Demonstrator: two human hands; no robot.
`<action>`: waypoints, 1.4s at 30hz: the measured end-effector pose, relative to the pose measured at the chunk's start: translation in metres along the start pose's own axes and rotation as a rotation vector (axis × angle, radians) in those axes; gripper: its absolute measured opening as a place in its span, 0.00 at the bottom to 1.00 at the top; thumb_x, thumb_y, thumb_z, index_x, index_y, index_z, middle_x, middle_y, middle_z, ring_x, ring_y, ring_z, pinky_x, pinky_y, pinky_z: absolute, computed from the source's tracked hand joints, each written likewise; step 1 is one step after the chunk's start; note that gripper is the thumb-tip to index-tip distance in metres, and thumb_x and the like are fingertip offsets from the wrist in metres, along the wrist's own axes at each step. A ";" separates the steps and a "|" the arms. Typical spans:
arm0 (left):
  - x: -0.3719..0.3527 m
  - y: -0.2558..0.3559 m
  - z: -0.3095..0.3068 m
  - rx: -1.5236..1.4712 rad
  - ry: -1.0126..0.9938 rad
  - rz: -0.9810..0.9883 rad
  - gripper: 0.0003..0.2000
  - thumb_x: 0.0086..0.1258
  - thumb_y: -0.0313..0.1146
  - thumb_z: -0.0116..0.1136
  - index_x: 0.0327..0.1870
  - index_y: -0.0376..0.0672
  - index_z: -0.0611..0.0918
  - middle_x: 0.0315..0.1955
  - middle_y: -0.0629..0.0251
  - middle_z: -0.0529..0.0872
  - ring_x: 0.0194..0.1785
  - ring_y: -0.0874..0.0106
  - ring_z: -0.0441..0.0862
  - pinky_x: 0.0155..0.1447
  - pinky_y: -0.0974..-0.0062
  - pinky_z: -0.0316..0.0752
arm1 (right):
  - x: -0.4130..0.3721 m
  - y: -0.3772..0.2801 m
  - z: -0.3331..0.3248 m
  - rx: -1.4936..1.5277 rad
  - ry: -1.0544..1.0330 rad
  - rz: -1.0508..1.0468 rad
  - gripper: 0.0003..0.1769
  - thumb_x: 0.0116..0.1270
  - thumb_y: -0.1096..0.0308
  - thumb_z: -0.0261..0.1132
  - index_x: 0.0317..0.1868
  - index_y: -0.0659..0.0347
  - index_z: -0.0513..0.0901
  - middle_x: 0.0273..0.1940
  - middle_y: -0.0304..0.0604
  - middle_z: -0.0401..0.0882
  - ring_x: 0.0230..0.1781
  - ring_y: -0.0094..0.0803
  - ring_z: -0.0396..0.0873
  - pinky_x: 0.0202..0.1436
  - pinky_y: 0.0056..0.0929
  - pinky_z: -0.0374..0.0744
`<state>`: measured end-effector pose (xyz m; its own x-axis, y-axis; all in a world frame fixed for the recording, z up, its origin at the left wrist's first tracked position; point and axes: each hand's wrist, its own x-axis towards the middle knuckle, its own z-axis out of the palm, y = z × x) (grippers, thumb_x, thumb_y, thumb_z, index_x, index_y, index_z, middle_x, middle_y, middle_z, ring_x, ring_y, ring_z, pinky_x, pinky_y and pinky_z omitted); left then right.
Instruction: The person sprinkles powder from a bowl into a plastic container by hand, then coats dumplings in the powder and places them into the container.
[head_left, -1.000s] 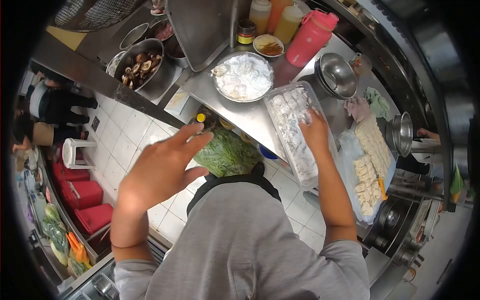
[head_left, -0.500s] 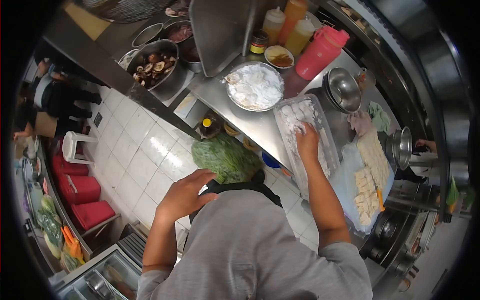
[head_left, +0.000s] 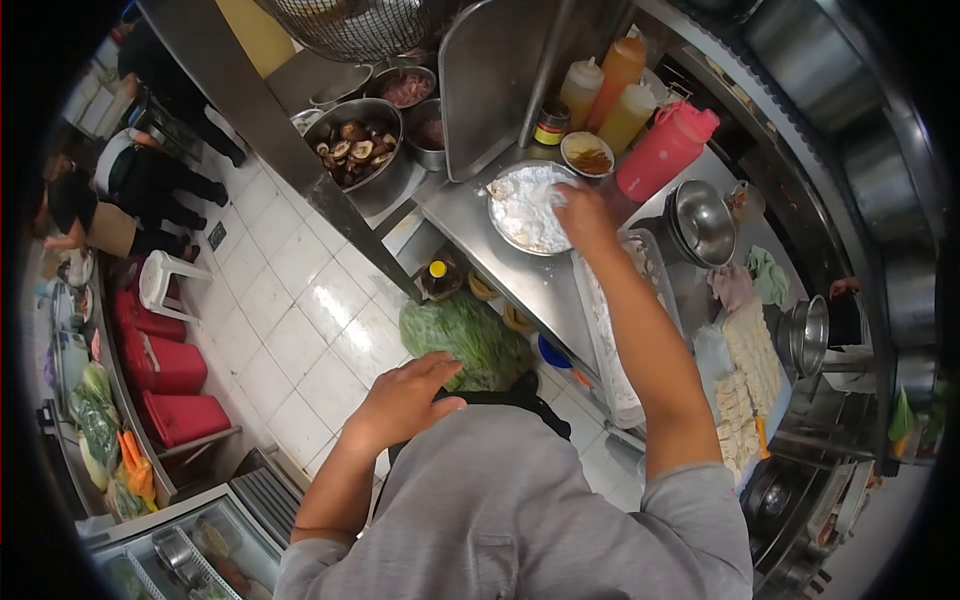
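Observation:
My right hand reaches over the right edge of a round metal bowl of white powder; its fingertips are at the powder and are blurred, so their grip is unclear. Below that forearm lies a long clear plastic container with white powder along it, partly covered by the arm. My left hand hangs in front of my body with the fingers stretched out and holds nothing. Past its fingertips, lower down, is a bag of leafy greens.
Squeeze bottles, a small bowl and a pink bottle stand behind the powder. Metal bowls and pale dough pieces are at right. Mushrooms fill a pot. People stand at far left.
My right hand has moved from the plastic container up and left to the bowl of powder. My left hand keeps its pose. The whole view has shifted slightly.

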<state>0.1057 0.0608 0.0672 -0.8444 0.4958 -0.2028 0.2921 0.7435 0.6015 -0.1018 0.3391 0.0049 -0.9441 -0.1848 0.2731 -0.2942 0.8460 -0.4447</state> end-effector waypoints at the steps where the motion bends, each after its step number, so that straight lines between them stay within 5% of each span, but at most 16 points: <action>1: 0.000 -0.001 0.001 0.011 0.010 0.000 0.22 0.58 0.45 0.60 0.52 0.46 0.75 0.53 0.60 0.75 0.53 0.62 0.75 0.51 0.68 0.73 | 0.003 -0.006 0.005 0.000 0.006 -0.003 0.16 0.52 0.71 0.62 0.43 0.59 0.79 0.45 0.53 0.75 0.44 0.49 0.75 0.47 0.39 0.75; 3: -0.003 0.000 0.000 0.025 0.022 0.001 0.22 0.58 0.46 0.60 0.52 0.46 0.75 0.53 0.60 0.75 0.53 0.62 0.75 0.51 0.67 0.73 | 0.007 -0.014 0.015 -0.258 0.051 -0.103 0.17 0.50 0.71 0.62 0.44 0.57 0.79 0.47 0.54 0.73 0.44 0.49 0.75 0.48 0.39 0.75; 10: -0.011 -0.004 0.003 0.001 -0.053 -0.078 0.23 0.61 0.45 0.56 0.55 0.45 0.73 0.55 0.60 0.72 0.53 0.60 0.74 0.53 0.63 0.72 | 0.028 0.032 0.034 -0.120 0.018 -0.013 0.22 0.49 0.71 0.63 0.49 0.56 0.77 0.47 0.53 0.74 0.46 0.47 0.76 0.49 0.37 0.75; 12: -0.010 -0.005 0.004 0.007 -0.059 -0.078 0.23 0.61 0.45 0.57 0.54 0.44 0.73 0.55 0.60 0.73 0.53 0.60 0.75 0.53 0.64 0.72 | 0.029 0.046 0.030 0.265 -0.031 0.248 0.26 0.49 0.69 0.64 0.52 0.60 0.74 0.47 0.55 0.75 0.47 0.45 0.76 0.49 0.36 0.75; 14: -0.007 -0.006 0.006 -0.016 -0.050 -0.068 0.22 0.60 0.45 0.57 0.53 0.44 0.74 0.54 0.60 0.74 0.53 0.60 0.75 0.52 0.64 0.73 | 0.024 0.015 -0.017 0.232 -0.134 0.415 0.29 0.49 0.67 0.65 0.54 0.64 0.72 0.48 0.58 0.75 0.48 0.44 0.75 0.50 0.34 0.74; 18: 0.005 -0.012 0.014 0.002 -0.040 0.033 0.22 0.60 0.45 0.58 0.52 0.44 0.75 0.53 0.60 0.74 0.52 0.60 0.75 0.51 0.65 0.73 | 0.007 0.036 0.000 0.299 -0.068 0.264 0.29 0.48 0.68 0.65 0.55 0.60 0.73 0.53 0.59 0.71 0.52 0.47 0.72 0.55 0.35 0.71; 21: 0.018 0.001 0.008 0.038 -0.069 0.055 0.22 0.59 0.44 0.58 0.52 0.43 0.75 0.53 0.59 0.74 0.52 0.60 0.75 0.51 0.65 0.73 | 0.003 0.022 0.019 0.041 -0.054 -0.020 0.26 0.49 0.68 0.65 0.52 0.55 0.75 0.57 0.55 0.66 0.54 0.51 0.69 0.58 0.39 0.70; 25: 0.029 0.008 0.005 0.023 -0.057 0.119 0.21 0.59 0.43 0.59 0.52 0.43 0.75 0.53 0.58 0.74 0.52 0.60 0.76 0.52 0.65 0.73 | 0.007 0.000 0.019 -0.136 -0.165 0.048 0.24 0.49 0.68 0.65 0.50 0.56 0.76 0.57 0.51 0.66 0.54 0.50 0.69 0.55 0.40 0.72; 27: 0.031 0.011 0.006 0.015 -0.076 0.132 0.21 0.59 0.43 0.59 0.52 0.44 0.75 0.53 0.58 0.74 0.52 0.60 0.76 0.52 0.65 0.73 | 0.011 0.017 0.031 -0.132 -0.024 0.031 0.22 0.49 0.66 0.65 0.49 0.56 0.76 0.52 0.51 0.71 0.51 0.49 0.72 0.51 0.40 0.74; 30: 0.029 0.008 0.011 -0.011 -0.070 0.131 0.21 0.59 0.43 0.59 0.52 0.45 0.75 0.53 0.58 0.74 0.51 0.60 0.76 0.52 0.65 0.73 | 0.010 0.008 -0.015 0.068 -0.102 0.273 0.22 0.51 0.65 0.64 0.48 0.57 0.76 0.45 0.54 0.76 0.45 0.48 0.76 0.47 0.40 0.75; 31: 0.027 0.005 0.011 -0.023 -0.064 0.107 0.21 0.58 0.43 0.59 0.52 0.45 0.75 0.53 0.59 0.74 0.51 0.60 0.76 0.52 0.66 0.73 | -0.001 0.015 -0.026 0.069 0.078 0.199 0.22 0.50 0.64 0.64 0.48 0.57 0.76 0.40 0.57 0.78 0.40 0.48 0.78 0.45 0.40 0.75; 35: 0.021 -0.010 0.013 -0.026 -0.025 0.060 0.22 0.57 0.42 0.61 0.52 0.45 0.75 0.51 0.61 0.76 0.50 0.59 0.77 0.50 0.66 0.74 | -0.066 0.038 -0.086 0.371 0.135 0.334 0.23 0.51 0.65 0.64 0.48 0.66 0.74 0.40 0.54 0.79 0.43 0.50 0.77 0.48 0.34 0.74; 40: 0.027 -0.017 0.013 -0.031 -0.015 0.077 0.21 0.56 0.41 0.62 0.50 0.44 0.76 0.49 0.61 0.77 0.48 0.59 0.77 0.48 0.66 0.75 | -0.126 0.052 -0.068 -0.049 0.015 0.649 0.27 0.51 0.66 0.65 0.52 0.67 0.71 0.43 0.57 0.77 0.47 0.50 0.75 0.51 0.38 0.73; 42: 0.032 -0.014 0.012 0.016 0.011 0.131 0.20 0.56 0.40 0.63 0.49 0.43 0.77 0.50 0.60 0.77 0.49 0.60 0.77 0.49 0.67 0.74 | -0.138 0.060 -0.047 -0.079 0.101 0.568 0.28 0.51 0.67 0.65 0.53 0.67 0.70 0.44 0.58 0.77 0.47 0.50 0.75 0.51 0.39 0.73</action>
<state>0.0797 0.0720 0.0427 -0.8034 0.5844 -0.1146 0.4073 0.6796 0.6101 0.0183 0.4385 -0.0197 -0.9308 0.3537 0.0918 0.2695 0.8341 -0.4814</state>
